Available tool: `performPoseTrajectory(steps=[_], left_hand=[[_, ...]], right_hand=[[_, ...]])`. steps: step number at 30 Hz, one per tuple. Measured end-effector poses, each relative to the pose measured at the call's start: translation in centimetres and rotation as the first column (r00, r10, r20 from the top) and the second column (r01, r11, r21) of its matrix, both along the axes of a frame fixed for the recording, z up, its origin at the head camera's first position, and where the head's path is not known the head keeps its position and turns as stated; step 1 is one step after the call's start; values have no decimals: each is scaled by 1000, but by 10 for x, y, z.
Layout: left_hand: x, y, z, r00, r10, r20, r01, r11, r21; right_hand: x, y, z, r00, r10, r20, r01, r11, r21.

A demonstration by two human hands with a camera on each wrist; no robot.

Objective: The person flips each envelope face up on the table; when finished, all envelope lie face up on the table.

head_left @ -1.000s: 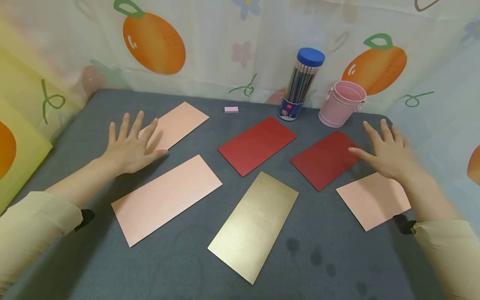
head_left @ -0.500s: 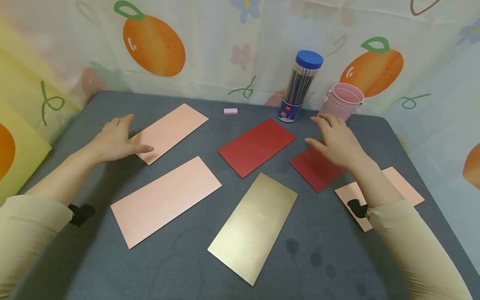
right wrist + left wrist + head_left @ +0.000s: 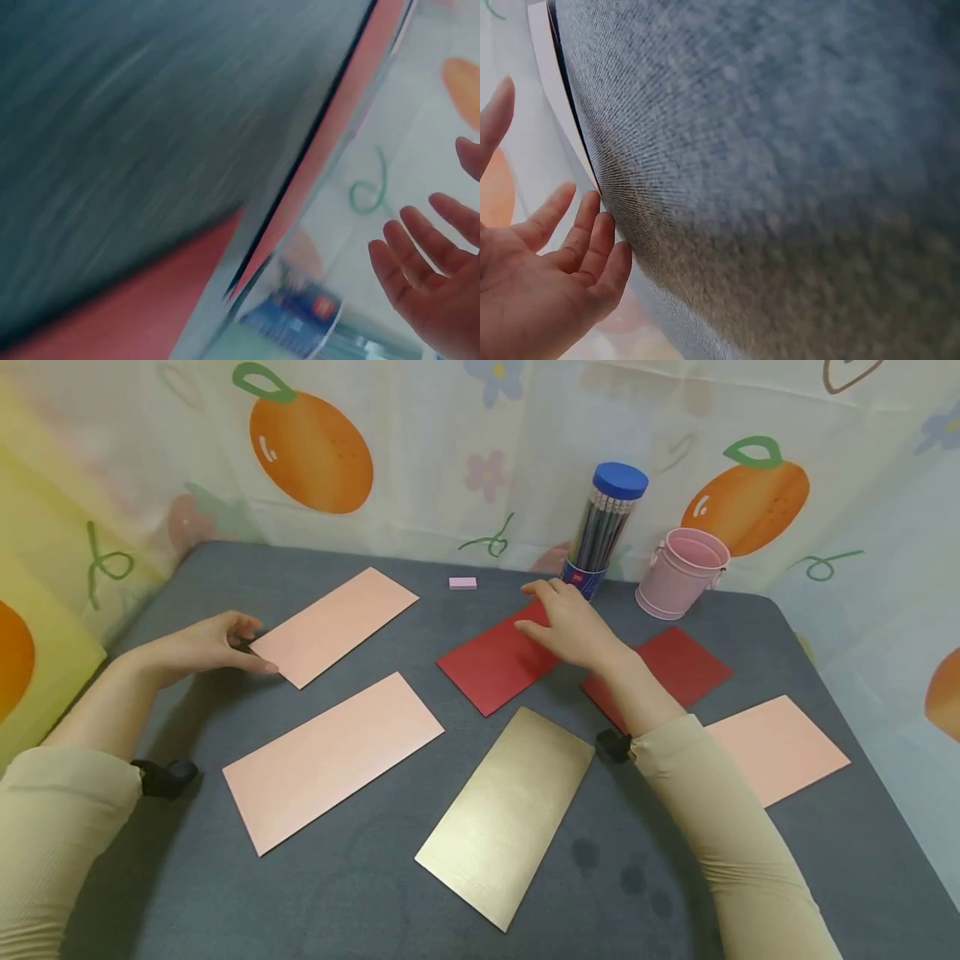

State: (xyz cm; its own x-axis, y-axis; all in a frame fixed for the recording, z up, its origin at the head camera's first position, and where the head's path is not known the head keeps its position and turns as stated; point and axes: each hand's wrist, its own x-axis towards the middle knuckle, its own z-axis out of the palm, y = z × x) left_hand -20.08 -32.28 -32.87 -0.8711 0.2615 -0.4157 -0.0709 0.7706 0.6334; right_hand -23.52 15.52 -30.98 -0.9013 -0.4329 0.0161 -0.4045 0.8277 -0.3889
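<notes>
Red card [image 3: 501, 664] under open right hand [image 3: 567, 628]

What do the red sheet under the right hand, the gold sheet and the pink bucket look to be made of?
Red sheet: probably matte card or an envelope; flat, crisp edges, no shine. Gold sheet: likely metallic-finish paper, with a soft brushed sheen. Pink bucket: looks like painted thin metal, with a rolled rim and side handle lugs, though plastic is possible. The right hand rests on the red sheet.
</notes>
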Motion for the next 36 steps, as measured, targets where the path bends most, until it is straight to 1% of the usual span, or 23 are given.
performPoseTrajectory(steps=[5,9,13,17,22,27,30,34,36], left_hand=[[-2,1,-4,1000,-9,16,10,1000,-10],[-3,0,-7,1000,-10,-1,10,999,-39],[-3,-2,-10,1000,-15,-16,14,998,-56],[-2,-2,-10,1000,-21,-22,20,998,-55],[0,-1,-10,999,-15,-37,12,998,-68],[1,0,-11,998,-10,-67,3,995,-104],[0,1,-13,997,-5,-81,-4,994,-109],[-1,1,-14,994,1,-112,-15,992,-121],[-2,2,-15,991,2,-134,-19,991,-130]], right_hand=[[-11,-34,-5,997,35,75,-28,995,-96],[-19,-62,-11,989,48,138,-23,983,-180],[-26,-89,-17,976,42,211,19,961,-277],[-34,-114,-20,959,21,284,80,937,-339],[-45,-139,-27,947,-11,322,129,928,-348],[-53,-152,-34,944,-37,328,150,934,-326],[-54,-156,-37,950,-41,310,143,939,-313],[-54,-159,-39,959,-13,283,107,942,-319],[-54,-159,-39,958,4,286,93,940,-327]])
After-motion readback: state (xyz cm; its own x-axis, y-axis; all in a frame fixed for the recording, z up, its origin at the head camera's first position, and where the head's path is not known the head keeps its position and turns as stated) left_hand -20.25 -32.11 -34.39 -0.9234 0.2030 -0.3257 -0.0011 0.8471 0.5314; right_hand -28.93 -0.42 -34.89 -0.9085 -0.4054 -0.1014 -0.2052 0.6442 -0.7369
